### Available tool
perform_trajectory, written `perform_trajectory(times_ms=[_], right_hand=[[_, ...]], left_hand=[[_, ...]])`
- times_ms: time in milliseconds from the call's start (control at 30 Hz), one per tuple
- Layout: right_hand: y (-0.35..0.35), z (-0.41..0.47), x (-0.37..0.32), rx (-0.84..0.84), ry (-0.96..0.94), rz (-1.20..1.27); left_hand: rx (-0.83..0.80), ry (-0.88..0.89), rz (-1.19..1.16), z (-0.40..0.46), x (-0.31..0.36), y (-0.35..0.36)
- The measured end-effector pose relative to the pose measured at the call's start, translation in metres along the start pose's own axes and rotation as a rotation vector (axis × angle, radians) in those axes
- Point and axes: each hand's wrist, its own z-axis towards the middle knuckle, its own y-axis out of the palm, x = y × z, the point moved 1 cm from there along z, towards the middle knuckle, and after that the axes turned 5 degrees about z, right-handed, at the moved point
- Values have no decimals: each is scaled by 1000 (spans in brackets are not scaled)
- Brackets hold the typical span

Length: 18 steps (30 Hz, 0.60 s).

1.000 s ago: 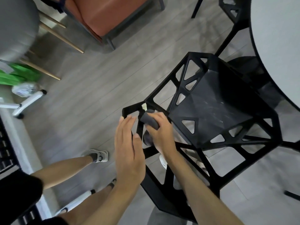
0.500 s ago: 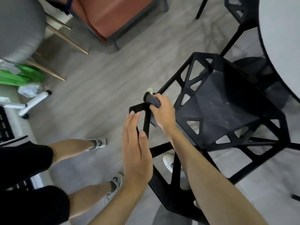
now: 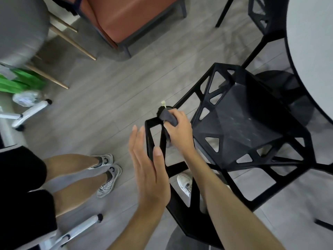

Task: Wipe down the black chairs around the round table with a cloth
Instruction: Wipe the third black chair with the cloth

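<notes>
A black chair [image 3: 239, 127] with triangular cut-outs stands below me, its seat toward the round white table [image 3: 313, 51] at the right. My right hand [image 3: 178, 130] grips a dark grey cloth [image 3: 168, 117] wrapped over the top corner of the chair's backrest frame. My left hand [image 3: 147, 165] is held flat, fingers straight, just left of that frame; I cannot tell if it touches. A second black chair [image 3: 264, 13] shows at the top right.
Another person's bare legs and white sneakers [image 3: 106, 170] stand at the left. An orange-brown seat [image 3: 126, 17] is at the top, a grey chair [image 3: 19, 27] with wooden legs top left, white wheeled legs [image 3: 30, 112] and a green item [image 3: 16, 82] at the left edge.
My right hand has slid the cloth up along the backrest frame to its top corner. My left hand stayed flat beside the frame. The other person's feet have shifted closer together.
</notes>
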Motion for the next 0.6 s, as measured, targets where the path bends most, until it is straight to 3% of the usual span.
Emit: perform_trajectory(times_ms=[200,367,533,600], right_hand=[[-8,-68,-23,-93,-162,89],[-40,-130,2,-192,-83,-40],[-49,-136,11,-211,-80,-49],[-39,-115,11,-165,-115,-40]], left_hand=[[57,-130,-127,-5,-7,1],[97,-144,-158,-9,-3,-2],[-173,-46,116,2,4,-3],[-240,-86,201,8,5,-4]])
